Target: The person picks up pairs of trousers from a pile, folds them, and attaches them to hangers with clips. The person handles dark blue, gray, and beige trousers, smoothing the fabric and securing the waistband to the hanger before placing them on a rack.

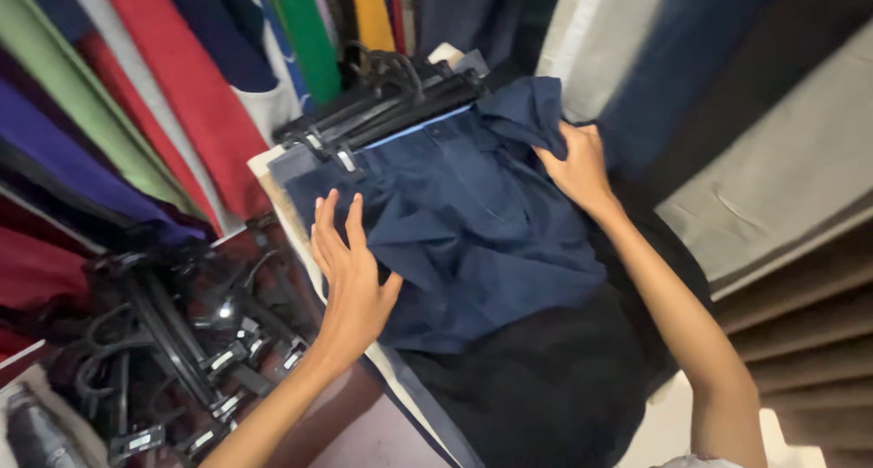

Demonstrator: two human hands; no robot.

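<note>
In the head view, the left hand [350,272] lay flat, fingers [329,221] spread wide, pressing the navy trousers [473,241] down, seemingly to steady the soft, creased cloth. The right hand [575,166] pinched a folded corner beside the black clip hangers [382,104]. Loose black plastic hangers [182,350] lay left of the left fingers.

Hanging clothes [191,86] are crowding the left and top, a heap of black hangers [173,341] is blocking lower left; clipped hangers [382,100] are lying above the trousers [473,231].
</note>
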